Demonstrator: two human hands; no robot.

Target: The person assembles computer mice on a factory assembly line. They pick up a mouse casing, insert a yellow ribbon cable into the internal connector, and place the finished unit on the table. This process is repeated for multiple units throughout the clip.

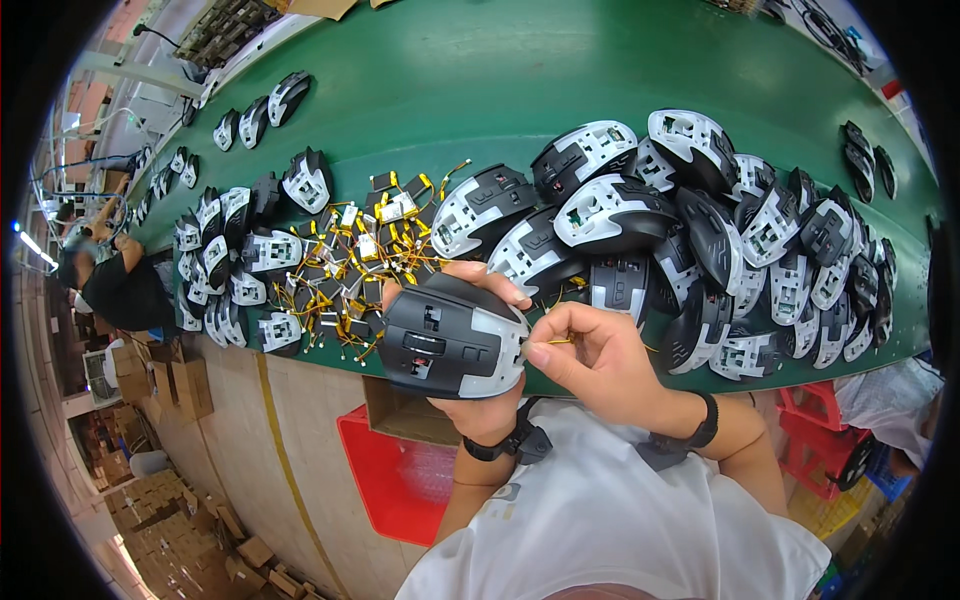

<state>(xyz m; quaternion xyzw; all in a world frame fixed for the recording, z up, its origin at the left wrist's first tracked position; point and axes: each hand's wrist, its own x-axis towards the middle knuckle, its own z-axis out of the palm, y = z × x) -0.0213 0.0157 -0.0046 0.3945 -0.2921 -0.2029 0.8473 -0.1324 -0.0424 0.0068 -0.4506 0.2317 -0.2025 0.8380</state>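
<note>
My left hand is wrapped round a black and light-grey computer mouse, with its fingers over the far side and the palm underneath. The mouse is held up in front of the table's near edge, its scroll wheel facing up. At the light-grey end of the mouse, my right hand has thumb and forefinger pinched on a thin yellow wire. Whatever the wire joins is hidden. Just beyond the left hand lies a heap of small battery packs with yellow tape and thin leads.
A large pile of mice covers the right of the green table; a smaller group lies left. Below the edge are a red bin and a cardboard box. A person in black is at the far left.
</note>
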